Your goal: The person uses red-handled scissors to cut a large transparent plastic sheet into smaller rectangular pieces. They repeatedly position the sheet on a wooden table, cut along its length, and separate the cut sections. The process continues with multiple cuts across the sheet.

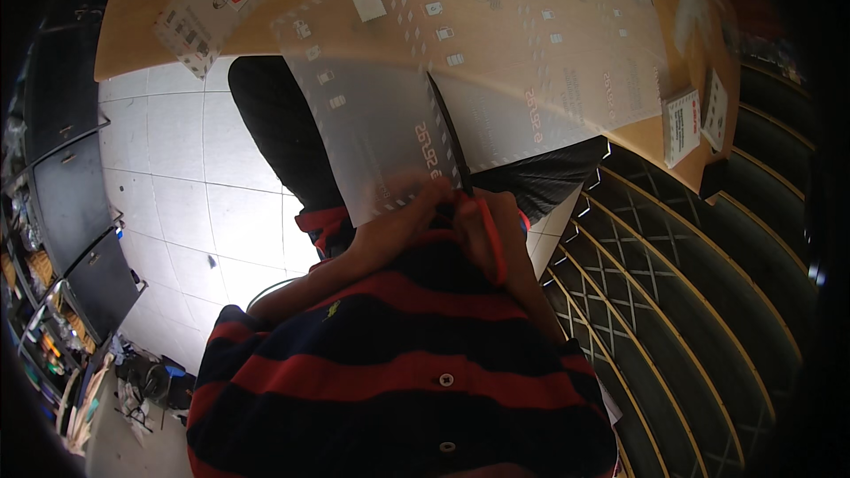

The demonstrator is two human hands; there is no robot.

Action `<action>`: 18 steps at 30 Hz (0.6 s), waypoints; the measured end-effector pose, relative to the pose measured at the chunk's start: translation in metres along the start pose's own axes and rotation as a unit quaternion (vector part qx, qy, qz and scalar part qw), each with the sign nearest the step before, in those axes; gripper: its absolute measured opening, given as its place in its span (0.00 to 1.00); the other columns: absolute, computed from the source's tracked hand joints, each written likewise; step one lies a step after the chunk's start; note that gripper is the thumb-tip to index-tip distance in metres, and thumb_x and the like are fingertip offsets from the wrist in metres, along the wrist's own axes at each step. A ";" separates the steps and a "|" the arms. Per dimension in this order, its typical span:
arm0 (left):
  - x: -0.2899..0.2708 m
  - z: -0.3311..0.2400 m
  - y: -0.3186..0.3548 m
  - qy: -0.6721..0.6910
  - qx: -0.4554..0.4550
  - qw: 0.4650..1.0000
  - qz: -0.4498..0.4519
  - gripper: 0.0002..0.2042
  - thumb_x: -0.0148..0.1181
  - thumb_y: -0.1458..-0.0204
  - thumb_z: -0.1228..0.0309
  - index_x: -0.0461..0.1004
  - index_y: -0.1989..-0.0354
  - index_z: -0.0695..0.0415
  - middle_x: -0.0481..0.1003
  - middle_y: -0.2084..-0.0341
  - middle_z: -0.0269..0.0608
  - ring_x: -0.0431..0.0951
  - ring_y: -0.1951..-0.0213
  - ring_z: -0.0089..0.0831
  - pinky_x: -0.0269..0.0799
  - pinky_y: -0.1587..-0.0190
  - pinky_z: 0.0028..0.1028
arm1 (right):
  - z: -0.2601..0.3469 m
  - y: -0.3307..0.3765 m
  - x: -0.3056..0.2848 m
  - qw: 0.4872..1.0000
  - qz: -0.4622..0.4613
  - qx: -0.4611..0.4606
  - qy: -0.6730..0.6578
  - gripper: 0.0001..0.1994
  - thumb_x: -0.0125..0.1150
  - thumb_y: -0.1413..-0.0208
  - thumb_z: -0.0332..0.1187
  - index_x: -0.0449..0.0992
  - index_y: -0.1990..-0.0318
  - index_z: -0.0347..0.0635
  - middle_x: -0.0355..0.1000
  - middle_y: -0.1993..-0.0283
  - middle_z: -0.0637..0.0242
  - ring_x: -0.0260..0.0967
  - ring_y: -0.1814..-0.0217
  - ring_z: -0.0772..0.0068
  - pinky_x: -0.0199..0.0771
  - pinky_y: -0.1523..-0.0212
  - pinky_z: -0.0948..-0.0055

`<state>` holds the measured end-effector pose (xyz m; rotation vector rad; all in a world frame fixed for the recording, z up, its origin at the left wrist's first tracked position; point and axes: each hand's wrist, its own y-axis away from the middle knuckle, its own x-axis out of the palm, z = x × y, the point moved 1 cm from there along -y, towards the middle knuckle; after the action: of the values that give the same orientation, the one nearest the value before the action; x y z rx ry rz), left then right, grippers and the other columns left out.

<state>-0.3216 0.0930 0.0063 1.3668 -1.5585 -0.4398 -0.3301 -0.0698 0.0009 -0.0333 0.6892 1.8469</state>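
A large translucent plastic sheet (pixel 522 62), printed with rows of white figures and small pictures, hangs over the table's near edge toward my lap. A long slit runs up from its near edge, splitting it into a narrower left strip and a wide right part. My right hand (pixel 498 217) is closed round the red-orange handles of a pair of scissors (pixel 491 243); the dark blades point away from me at the slit. Close beside it, my left hand (pixel 414 215) pinches the near edge of the left strip. It is slightly blurred, and some of its fingers are hidden.
The wooden table (pixel 159 0) curves across the far side, with a small printed packet (pixel 208 13) at far left. Small white packs (pixel 683 128) lie at its right edge. Black shelving (pixel 80 186) stands left; yellow-edged shelves (pixel 691 301) stand right.
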 end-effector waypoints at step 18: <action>-0.008 0.000 0.001 -0.077 0.006 0.997 0.022 0.12 0.55 0.41 0.61 0.75 0.62 0.58 0.73 0.74 0.34 0.68 0.76 0.15 0.68 0.75 0.18 | 0.012 -0.006 -0.005 0.998 0.022 0.034 -0.044 0.14 0.58 0.42 0.38 0.76 0.69 0.32 0.69 0.84 0.54 0.67 0.84 0.69 0.64 0.79 0.69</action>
<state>-0.3229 0.1001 0.0037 1.3311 -1.7156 -0.5197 -0.3200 -0.0671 0.0097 0.1074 0.6952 1.8538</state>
